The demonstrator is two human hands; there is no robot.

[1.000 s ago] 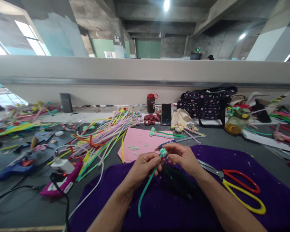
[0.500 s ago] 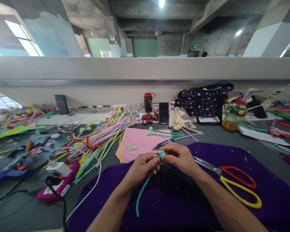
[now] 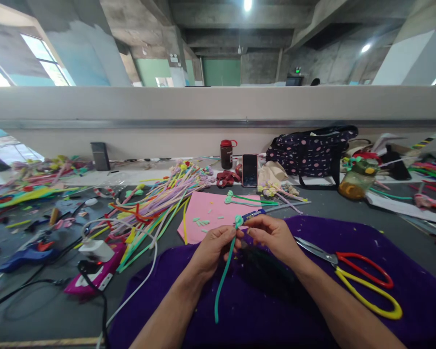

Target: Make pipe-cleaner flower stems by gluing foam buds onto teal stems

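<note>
My left hand (image 3: 212, 247) is closed around the upper part of a teal pipe cleaner (image 3: 223, 278), whose stem hangs down over the purple cloth (image 3: 349, 310). The stem's top ends in a small mint-green curled bud (image 3: 239, 222). My right hand (image 3: 271, 236) sits just to the right of the bud, its fingertips pinched beside it; whether they grip the bud or something smaller I cannot tell. A blue pen (image 3: 249, 216) lies just behind the fingers.
Red-and-yellow scissors (image 3: 363, 283) lie on the cloth to the right. A pink sheet (image 3: 207, 213), a heap of coloured pipe cleaners (image 3: 156, 203), a phone (image 3: 249, 170), a bottle (image 3: 226, 154), a dotted bag (image 3: 312, 152), a jar (image 3: 356, 184) and glue guns (image 3: 29, 252) surround the work spot.
The teal stem has swung from slanting left to hanging nearly straight down, and its bud has shifted slightly left and up. Both hands stay close together at the bud.
</note>
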